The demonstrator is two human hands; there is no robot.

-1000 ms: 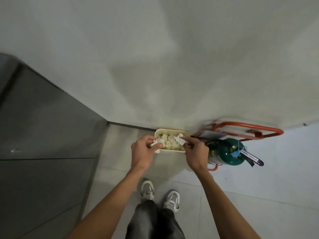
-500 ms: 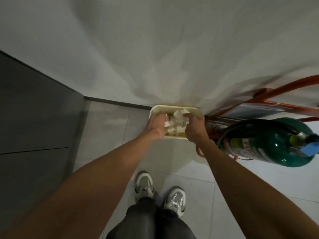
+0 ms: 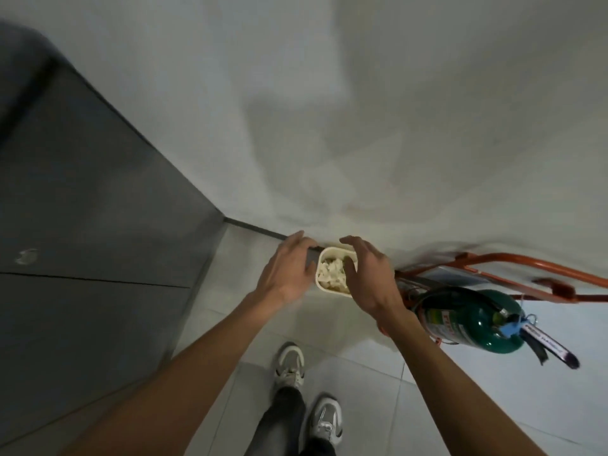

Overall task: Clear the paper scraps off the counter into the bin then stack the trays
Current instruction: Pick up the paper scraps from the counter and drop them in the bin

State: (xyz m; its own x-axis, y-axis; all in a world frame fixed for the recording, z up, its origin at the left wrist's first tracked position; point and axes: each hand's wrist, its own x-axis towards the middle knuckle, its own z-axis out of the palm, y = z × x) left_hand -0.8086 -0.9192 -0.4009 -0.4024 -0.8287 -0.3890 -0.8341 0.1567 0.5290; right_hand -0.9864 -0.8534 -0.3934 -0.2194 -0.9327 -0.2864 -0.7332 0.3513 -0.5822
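A small cream bin (image 3: 332,291) stands on the floor against the white wall, holding several white paper scraps (image 3: 331,276). My left hand (image 3: 285,270) hovers above the bin's left side with fingers straight and nothing in it. Above the bin's right side my right hand (image 3: 366,274) is spread, fingers loosely bent, empty too. Neither hand touches the bin. No counter or trays are in view.
A green gas cylinder (image 3: 473,319) on an orange metal cart (image 3: 513,269) stands right of the bin. A dark grey panel (image 3: 82,205) fills the left. My shoes (image 3: 307,390) stand on pale floor tiles below the bin.
Both hands held paper scraps inside the bin earlier. Now they have let go and lifted apart above the rim, and the scraps lie in the bin.
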